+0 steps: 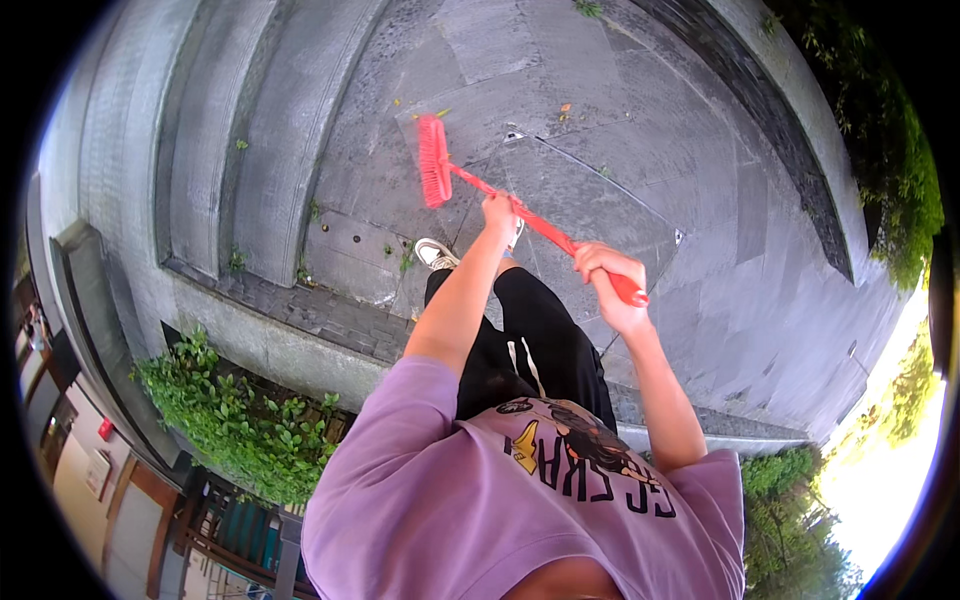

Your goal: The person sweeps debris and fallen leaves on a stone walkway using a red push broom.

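A red broom (pixel 547 227) slants across the view ahead of my body. My left hand (pixel 499 210) grips its handle partway along, not far from the head. Around the handle's upper end, close to the rounded tip, my right hand (pixel 609 271) is closed. The bristled broom head (pixel 433 161) is at the far left end of the handle, over the grey stone paving (pixel 480 45). Whether the bristles touch the paving, I cannot tell. A yellow-green leaf (pixel 444 112) lies just beyond the head. A brownish leaf (pixel 565 107) lies farther right on the paving.
Stone steps (pixel 255 135) rise on the left. A low stone kerb (pixel 285 360) borders a leafy shrub bed (pixel 247 427) at lower left. Another raised stone edge (pixel 795 127) curves along the right, with foliage behind. My shoe (pixel 435 253) stands on the paving near small weeds (pixel 407 256).
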Demonstrator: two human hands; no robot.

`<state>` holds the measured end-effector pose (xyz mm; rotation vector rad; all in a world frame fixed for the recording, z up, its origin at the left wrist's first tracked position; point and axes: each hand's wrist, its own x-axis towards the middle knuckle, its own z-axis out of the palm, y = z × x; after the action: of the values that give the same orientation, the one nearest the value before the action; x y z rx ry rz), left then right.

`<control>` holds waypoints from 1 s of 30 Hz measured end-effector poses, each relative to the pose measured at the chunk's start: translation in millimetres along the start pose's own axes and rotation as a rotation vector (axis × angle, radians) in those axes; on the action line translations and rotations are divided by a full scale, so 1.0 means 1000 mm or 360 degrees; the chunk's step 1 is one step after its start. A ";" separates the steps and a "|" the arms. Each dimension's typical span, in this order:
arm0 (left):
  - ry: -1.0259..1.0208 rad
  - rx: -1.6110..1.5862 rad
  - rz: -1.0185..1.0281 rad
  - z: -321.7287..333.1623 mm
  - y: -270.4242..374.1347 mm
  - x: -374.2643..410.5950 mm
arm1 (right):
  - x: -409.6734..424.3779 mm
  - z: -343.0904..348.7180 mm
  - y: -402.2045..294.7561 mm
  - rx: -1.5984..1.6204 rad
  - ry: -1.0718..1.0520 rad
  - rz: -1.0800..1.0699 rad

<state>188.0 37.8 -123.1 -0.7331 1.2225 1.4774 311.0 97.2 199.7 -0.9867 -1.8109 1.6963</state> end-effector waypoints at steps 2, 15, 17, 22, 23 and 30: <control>-0.0140 -0.0025 -0.0061 0.042 -0.027 -0.007 | 0.002 -0.034 -0.012 -0.0047 0.0046 0.0012; -0.0190 -0.0029 -0.0182 0.213 -0.072 -0.123 | -0.013 -0.165 -0.081 0.0413 0.0731 -0.0198; -0.0143 0.0005 -0.0076 0.191 -0.040 -0.100 | 0.006 -0.149 -0.080 0.0497 0.0652 -0.0178; 0.0069 -0.0058 0.0121 0.109 0.092 -0.034 | 0.046 -0.051 -0.035 0.0447 0.0260 -0.0060; 0.0098 0.0033 0.0110 0.080 0.126 -0.013 | 0.057 -0.021 -0.028 0.0442 0.0179 -0.0144; 0.0259 0.0200 -0.0214 0.009 0.242 0.061 | 0.135 0.100 0.025 0.0403 -0.0077 -0.0353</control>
<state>-57.4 79.6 -100.4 -0.8460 1.3489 1.2385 155.5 135.1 144.1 -0.6209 -1.6161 1.7670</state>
